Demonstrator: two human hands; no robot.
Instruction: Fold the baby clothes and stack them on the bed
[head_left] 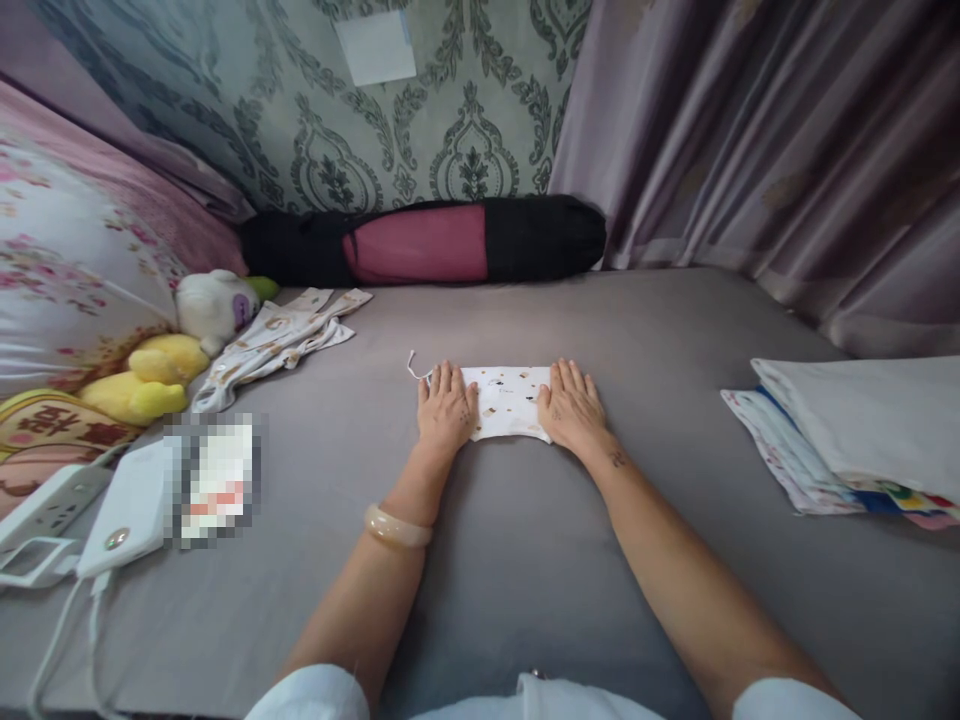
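Note:
A small folded white cloth point(508, 403) with a brown and black print lies flat on the grey sheet, in the middle of the head view. Its left end is under my left hand point(448, 405), palm down with the fingers stretched forward. On the right end rests my right hand point(574, 402), also flat, thumb pointing inward. A thin white string point(415, 368) sticks out from the cloth beside my left fingers. Both hands press on the fabric rather than grip it. The cloth's two ends are partly hidden beneath them.
Farther left lies a printed baby garment point(277, 345) near plush toys point(214, 305). A power strip point(56, 505) and a white box with cables point(127, 510) sit at front left. Folded fabrics point(862, 420) are stacked right. A black and red long bag point(420, 243) lines the back.

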